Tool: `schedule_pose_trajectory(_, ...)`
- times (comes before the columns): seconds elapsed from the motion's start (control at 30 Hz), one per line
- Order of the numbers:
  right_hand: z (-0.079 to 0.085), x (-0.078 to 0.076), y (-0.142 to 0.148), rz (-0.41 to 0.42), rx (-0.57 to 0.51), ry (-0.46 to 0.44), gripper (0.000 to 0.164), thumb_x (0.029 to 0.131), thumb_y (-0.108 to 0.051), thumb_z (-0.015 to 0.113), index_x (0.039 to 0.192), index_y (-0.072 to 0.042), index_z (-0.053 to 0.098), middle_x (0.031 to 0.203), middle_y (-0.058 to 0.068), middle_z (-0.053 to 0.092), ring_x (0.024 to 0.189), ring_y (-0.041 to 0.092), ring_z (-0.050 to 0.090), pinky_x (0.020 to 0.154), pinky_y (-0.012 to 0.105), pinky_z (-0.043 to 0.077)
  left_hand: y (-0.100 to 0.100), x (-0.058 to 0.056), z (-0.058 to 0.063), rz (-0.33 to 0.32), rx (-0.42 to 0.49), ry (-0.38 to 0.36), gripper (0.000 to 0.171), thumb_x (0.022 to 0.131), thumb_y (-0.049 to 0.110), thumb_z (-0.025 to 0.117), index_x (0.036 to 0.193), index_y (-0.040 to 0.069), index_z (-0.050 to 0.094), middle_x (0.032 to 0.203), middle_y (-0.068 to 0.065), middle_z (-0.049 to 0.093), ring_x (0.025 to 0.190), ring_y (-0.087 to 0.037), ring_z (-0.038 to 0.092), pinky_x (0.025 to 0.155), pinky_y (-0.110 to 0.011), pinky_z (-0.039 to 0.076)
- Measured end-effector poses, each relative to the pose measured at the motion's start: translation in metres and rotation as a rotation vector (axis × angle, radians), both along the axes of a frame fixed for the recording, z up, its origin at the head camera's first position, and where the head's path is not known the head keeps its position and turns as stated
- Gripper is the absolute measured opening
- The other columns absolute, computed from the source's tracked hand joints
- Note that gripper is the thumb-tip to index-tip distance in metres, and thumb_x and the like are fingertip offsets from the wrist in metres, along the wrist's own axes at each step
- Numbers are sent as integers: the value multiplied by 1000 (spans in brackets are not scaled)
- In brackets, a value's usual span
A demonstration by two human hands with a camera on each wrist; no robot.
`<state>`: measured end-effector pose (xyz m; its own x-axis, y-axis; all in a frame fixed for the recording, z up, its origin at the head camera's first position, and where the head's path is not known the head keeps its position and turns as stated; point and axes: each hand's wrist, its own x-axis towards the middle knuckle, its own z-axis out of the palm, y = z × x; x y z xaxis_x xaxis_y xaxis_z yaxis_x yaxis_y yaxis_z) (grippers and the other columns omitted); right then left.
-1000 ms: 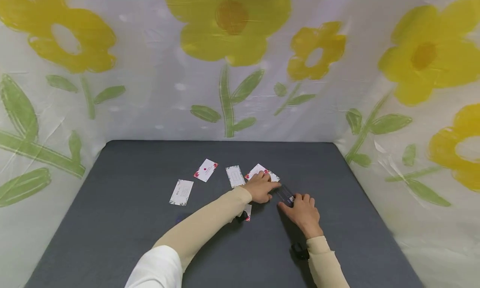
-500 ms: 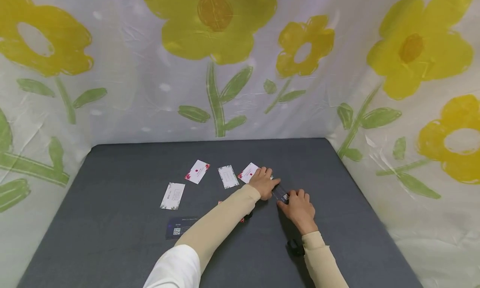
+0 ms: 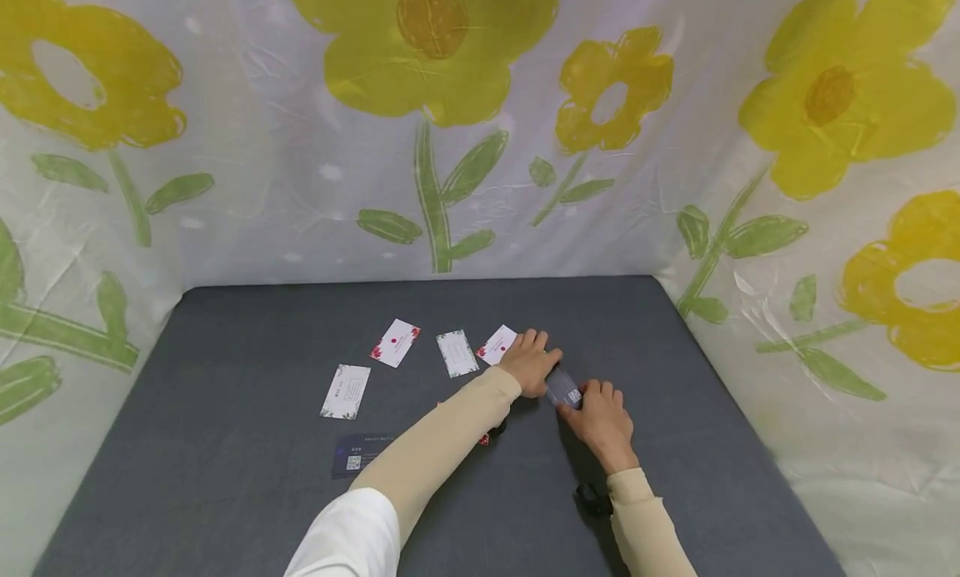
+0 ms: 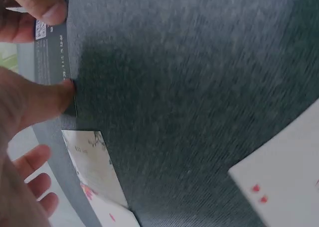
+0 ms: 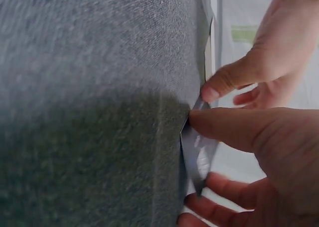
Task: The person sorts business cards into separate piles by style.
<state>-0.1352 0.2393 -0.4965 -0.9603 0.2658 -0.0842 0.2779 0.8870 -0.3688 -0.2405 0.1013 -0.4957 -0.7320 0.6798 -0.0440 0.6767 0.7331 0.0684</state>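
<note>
A dark business card (image 3: 562, 387) with a small white QR code lies slantwise between both hands at the right of the card layout. My right hand (image 3: 602, 423) pinches its near end, thumb on one face and fingers at the other side; in the right wrist view that end stands tilted. My left hand (image 3: 527, 365) reaches across to the far end, its thumb (image 4: 62, 95) pressing the card's edge while the other fingers stay spread. Behind the left hand lies a white card with a red dot (image 3: 497, 344), partly covered by the fingers. Floral white cards (image 4: 92, 160) overlap there in the left wrist view.
Left of the hands lie a floral card (image 3: 457, 353), a red-cornered card (image 3: 395, 343) and another floral card (image 3: 347, 392). The left forearm partly covers a second dark card (image 3: 362, 455) and a red-cornered card (image 3: 484, 439). All rest on the grey tabletop (image 3: 247, 352).
The head view has turned slightly right. My left hand has moved right toward the dark card, and its forearm now uncovers the second dark card. The pinched card has tilted and looks lighter.
</note>
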Motion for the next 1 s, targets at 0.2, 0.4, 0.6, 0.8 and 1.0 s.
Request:
schedule_pose_trajectory(0.2,-3,0,5,-52,-147,59,39,92,-29,75,119,-2,66,111,21,69,93,32,63,71,47,50,-16,2,-1,2,195,32,5,99,30,68,98,25,66,109,2,60,104,-19,43,99,-37,39)
schedule_pose_trajectory(0.4,7,-5,-5,-2,-174,264,23,94,-24,75,107,-4,73,101,18,75,88,32,66,75,47,50,-52,12,11,-14,321,85,10,100,32,68,92,26,70,104,3,62,100,-19,45,94,-36,41)
schedule_pose_trajectory(0.6,28,-8,-49,173,-218,388,14,94,-16,76,102,-6,76,97,15,77,91,30,64,80,46,49,-121,33,25,40,509,37,6,96,25,73,91,22,72,93,3,63,92,-18,47,87,-35,42)
schedule_pose_trajectory(0.8,47,-1,-108,361,-343,296,8,91,-17,80,93,-12,75,81,2,72,72,10,57,68,27,45,-209,70,36,184,699,-280,7,99,17,69,92,20,70,85,6,64,84,-10,49,76,-26,43)
schedule_pose_trajectory(1.0,46,2,-167,515,-530,102,12,94,-23,77,90,-13,73,79,2,73,63,6,54,58,22,43,-286,99,27,341,750,-361,6,98,14,68,93,16,71,87,3,65,84,-9,52,76,-25,44)
